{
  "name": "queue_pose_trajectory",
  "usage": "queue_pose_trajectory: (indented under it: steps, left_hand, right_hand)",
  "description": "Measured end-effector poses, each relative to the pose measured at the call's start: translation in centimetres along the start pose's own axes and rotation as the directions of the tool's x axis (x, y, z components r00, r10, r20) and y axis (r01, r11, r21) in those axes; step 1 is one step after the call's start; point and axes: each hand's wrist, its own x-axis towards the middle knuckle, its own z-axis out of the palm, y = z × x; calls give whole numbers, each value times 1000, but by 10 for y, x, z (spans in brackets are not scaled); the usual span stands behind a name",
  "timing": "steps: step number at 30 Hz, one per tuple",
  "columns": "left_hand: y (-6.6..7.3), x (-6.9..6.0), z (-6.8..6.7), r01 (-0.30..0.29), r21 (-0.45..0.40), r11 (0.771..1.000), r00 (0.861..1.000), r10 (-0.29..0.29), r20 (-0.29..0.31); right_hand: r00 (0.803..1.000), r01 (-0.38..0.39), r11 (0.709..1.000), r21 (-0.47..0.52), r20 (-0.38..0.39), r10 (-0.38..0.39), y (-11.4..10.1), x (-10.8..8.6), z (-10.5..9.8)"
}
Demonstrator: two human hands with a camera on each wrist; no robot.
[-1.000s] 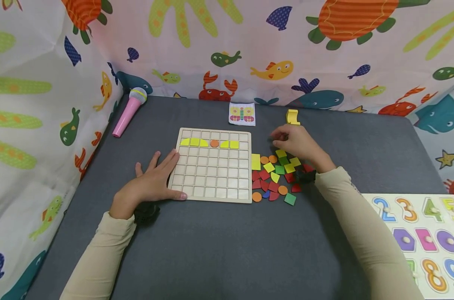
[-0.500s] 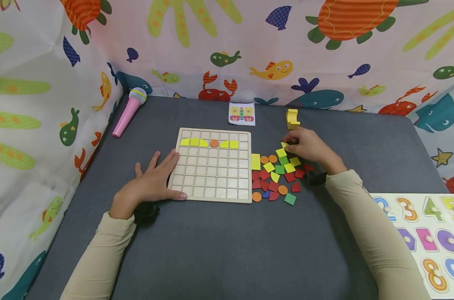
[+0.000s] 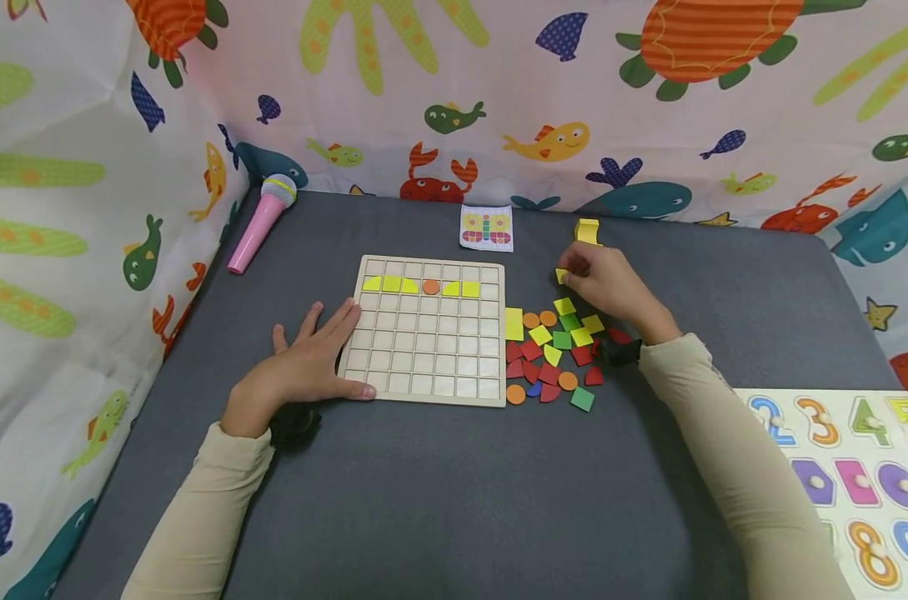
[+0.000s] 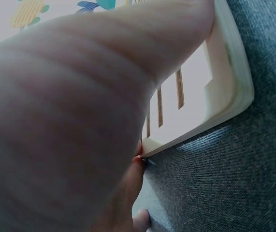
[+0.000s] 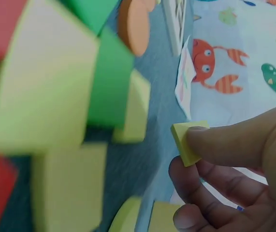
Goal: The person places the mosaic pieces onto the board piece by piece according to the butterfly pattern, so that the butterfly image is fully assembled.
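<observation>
My right hand pinches a small yellow tile between thumb and fingertips, held above the table behind the loose pieces. My left hand rests with straight, spread fingers on the left edge of a wooden grid board, thumb at its front edge. One row near the board's far side bears several yellow pieces and an orange disc. Right of the board lie scattered loose tiles in red, yellow, green, orange and blue. In the left wrist view, the hand hides much of the board.
A small pattern card lies behind the board, a yellow block right of it. At the back left lies a pink toy microphone. A number puzzle board stands at the right front. A printed curtain closes off the back.
My right hand moved right to the loose pieces, picked up a yellow tile, then lifted it slightly away from the pile. My left hand has stayed on the board.
</observation>
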Motion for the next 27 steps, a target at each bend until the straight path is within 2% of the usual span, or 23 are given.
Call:
queue_pose_trajectory:
  steps: [14,19,27]
  left_hand:
    - [-4,1,3,-2,-12,1000,1000,2,-4]
    - [-4,1,4,3,0,1000,1000,-3,-5]
    - [-3,1,3,4,-11,1000,1000,-4,-7]
  right_hand:
    - [989,142,987,76,-63,-137,-31,20,25]
    - [985,172,980,98,-45,-169,-43,24,33]
    - [984,175,977,117,7,-177,-57,31,46]
